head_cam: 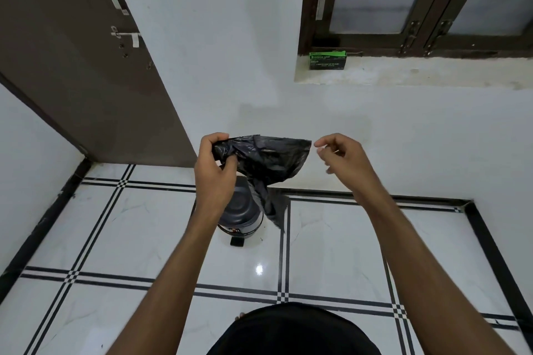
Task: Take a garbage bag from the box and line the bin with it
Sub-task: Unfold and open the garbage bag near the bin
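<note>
A crumpled black garbage bag hangs in the air in front of me. My left hand grips its left end. My right hand hovers at the bag's right corner with finger and thumb pinched; I cannot tell whether they touch the plastic. Below the bag, a small dark pedal bin stands on the floor with its lid closed, partly hidden by my left wrist and the bag's dangling tail. The green and black garbage bag box sits on the window sill at the upper right.
A brown door with a metal latch stands open at the left. A dark-framed window is above the sill. The white tiled floor has black lines and a black border along the walls.
</note>
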A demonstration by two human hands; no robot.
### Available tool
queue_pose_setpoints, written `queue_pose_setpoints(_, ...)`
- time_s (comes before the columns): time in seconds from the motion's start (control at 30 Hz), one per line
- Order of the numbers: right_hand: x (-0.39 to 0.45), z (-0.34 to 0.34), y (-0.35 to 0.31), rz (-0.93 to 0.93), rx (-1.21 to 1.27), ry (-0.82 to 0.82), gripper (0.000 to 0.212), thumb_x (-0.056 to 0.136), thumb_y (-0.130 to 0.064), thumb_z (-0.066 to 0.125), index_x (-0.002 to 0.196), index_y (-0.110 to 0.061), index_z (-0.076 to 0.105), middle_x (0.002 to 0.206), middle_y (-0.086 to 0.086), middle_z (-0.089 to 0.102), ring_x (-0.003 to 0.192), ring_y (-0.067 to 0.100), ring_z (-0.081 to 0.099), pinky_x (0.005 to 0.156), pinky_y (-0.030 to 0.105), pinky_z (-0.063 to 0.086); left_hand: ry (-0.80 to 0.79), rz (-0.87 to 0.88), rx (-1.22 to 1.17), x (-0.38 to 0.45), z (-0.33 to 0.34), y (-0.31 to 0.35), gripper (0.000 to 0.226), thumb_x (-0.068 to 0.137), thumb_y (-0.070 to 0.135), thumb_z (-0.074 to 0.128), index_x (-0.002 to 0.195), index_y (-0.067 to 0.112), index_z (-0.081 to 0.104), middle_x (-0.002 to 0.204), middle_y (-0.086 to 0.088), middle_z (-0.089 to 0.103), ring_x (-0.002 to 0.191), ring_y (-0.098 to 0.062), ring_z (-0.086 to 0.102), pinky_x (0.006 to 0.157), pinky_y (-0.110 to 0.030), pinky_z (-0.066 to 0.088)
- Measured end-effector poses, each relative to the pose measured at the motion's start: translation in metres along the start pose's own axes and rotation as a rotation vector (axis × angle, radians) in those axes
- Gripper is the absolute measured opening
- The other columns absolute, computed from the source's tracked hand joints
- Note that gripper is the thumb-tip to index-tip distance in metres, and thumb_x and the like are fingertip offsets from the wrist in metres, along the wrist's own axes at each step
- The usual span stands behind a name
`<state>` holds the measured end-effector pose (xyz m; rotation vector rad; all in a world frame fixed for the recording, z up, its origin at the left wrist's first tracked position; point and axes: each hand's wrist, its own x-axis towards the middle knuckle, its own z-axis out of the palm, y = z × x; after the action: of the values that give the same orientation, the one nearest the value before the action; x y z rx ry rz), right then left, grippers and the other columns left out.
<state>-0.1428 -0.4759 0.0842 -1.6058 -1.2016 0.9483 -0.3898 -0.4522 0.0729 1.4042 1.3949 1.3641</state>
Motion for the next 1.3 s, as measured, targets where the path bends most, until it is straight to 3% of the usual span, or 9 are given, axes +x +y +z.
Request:
queue_pose_setpoints(0.17, -0.008, 0.021, 0.015, 0.117, 0.122, -0.293, 0.058, 0.080, -0.056, 0.074, 0.130, -0.036, 0.055, 0.126, -0.014, 0.065, 0.121, 0.005, 0.058, 0.103, 0.030, 0.045, -0.074, -0.031, -0.108, -0.008, 0.017, 0.011, 0.042, 0.088, -0.004, 0.059, 0.122, 0.020, 0.057, 0.113, 0.004, 0.062, 0.105, -0.012, 0.063, 0.096, -0.034, 0.055)
queue_pose_setpoints(0.4, -0.005, 0.045, 0.023, 0.143, 0.396, -0.012, 0.053, 0.076, 0.011, 0.076, 0.120, -0.012, 0.059, 0.110, 0.008, 0.071, 0.105, 0.024, 0.069, 0.081, 0.034, 0.061, -0.231, -0.040, -0.193, -0.014, 0.013, 0.013, 0.059, 0.085, -0.006, 0.067, 0.132, 0.027, 0.051, 0.110, -0.001, 0.060, 0.104, -0.012, 0.064, 0.092, -0.027, 0.056)
queue_pose_setpoints(0.5, 0.002, 0.030, 0.020, 0.124, 0.463, 0.067, 0.043, 0.075, 0.021, 0.069, 0.107, -0.006, 0.059, 0.098, 0.014, 0.072, 0.089, 0.023, 0.072, 0.072, 0.030, 0.061, -0.411, 0.046, 0.123, -0.007, -0.006, -0.006, 0.071, 0.085, -0.002, 0.071, 0.140, 0.033, 0.045, 0.110, 0.006, 0.062, 0.106, -0.008, 0.061, 0.092, -0.023, 0.054)
queue_pose_setpoints(0.63, 0.002, 0.025, 0.012, 0.059, 0.338, -0.049, 0.027, 0.080, 0.018, 0.066, 0.103, 0.004, 0.067, 0.092, 0.014, 0.074, 0.085, 0.021, 0.073, 0.073, 0.031, 0.061, -0.208, 0.091, 0.485, -0.007, -0.006, -0.021, 0.044, 0.079, -0.010, 0.057, 0.106, 0.022, 0.069, 0.094, 0.005, 0.073, 0.089, -0.016, 0.067, 0.082, -0.035, 0.058)
queue_pose_setpoints(0.8, -0.003, 0.032, 0.011, -0.022, 0.148, -0.203, 0.022, 0.088, -0.004, 0.070, 0.107, -0.012, 0.075, 0.101, 0.003, 0.077, 0.095, 0.016, 0.073, 0.084, 0.030, 0.059, 0.036, -0.653, -0.438, 0.006, 0.017, -0.010, 0.031, 0.095, 0.003, 0.041, 0.115, 0.011, 0.063, 0.102, -0.012, 0.072, 0.087, -0.023, 0.070, 0.083, -0.046, 0.062)
queue_pose_setpoints(0.87, -0.001, 0.032, 0.015, -0.062, 0.078, -0.240, 0.019, 0.092, -0.009, 0.067, 0.109, -0.013, 0.074, 0.103, 0.002, 0.077, 0.097, 0.014, 0.072, 0.087, 0.026, 0.057, 0.096, -0.737, -0.571, 0.012, 0.026, -0.011, 0.033, 0.096, 0.001, 0.040, 0.119, 0.009, 0.062, 0.100, -0.010, 0.071, 0.090, -0.025, 0.069, 0.079, -0.039, 0.061)
queue_pose_setpoints(0.97, 0.006, 0.031, 0.019, -0.073, 0.080, -0.218, 0.019, 0.099, -0.012, 0.057, 0.111, -0.011, 0.072, 0.106, 0.004, 0.076, 0.098, 0.016, 0.072, 0.087, 0.030, 0.058, 0.140, -0.614, -0.374, 0.008, 0.035, -0.010, 0.034, 0.094, 0.000, 0.036, 0.115, 0.013, 0.060, 0.100, -0.003, 0.068, 0.092, -0.014, 0.065, 0.080, -0.030, 0.056)
queue_pose_setpoints(1.07, 0.013, 0.032, 0.018, -0.032, 0.153, -0.167, 0.023, 0.104, -0.009, 0.044, 0.109, -0.005, 0.066, 0.095, 0.009, 0.071, 0.085, 0.019, 0.070, 0.078, 0.034, 0.061, 0.066, -0.178, 0.183, -0.001, 0.033, -0.007, 0.027, 0.091, -0.005, 0.033, 0.099, 0.016, 0.048, 0.077, 0.005, 0.057, 0.063, 0.003, 0.054, 0.058, -0.010, 0.040)
queue_pose_setpoints(1.3, 0.041, 0.008, 0.029, 0.115, 0.414, 0.295, 0.028, 0.103, -0.014, 0.039, 0.081, -0.016, 0.057, 0.082, 0.004, 0.059, 0.079, 0.017, 0.052, 0.074, 0.035, 0.042, 0.100, 0.064, 0.389, 0.012, 0.005, -0.028, 0.022, 0.106, 0.018, 0.035, 0.092, 0.013, 0.051, 0.070, -0.016, 0.057, 0.058, -0.022, 0.048, 0.053, -0.033, 0.037)
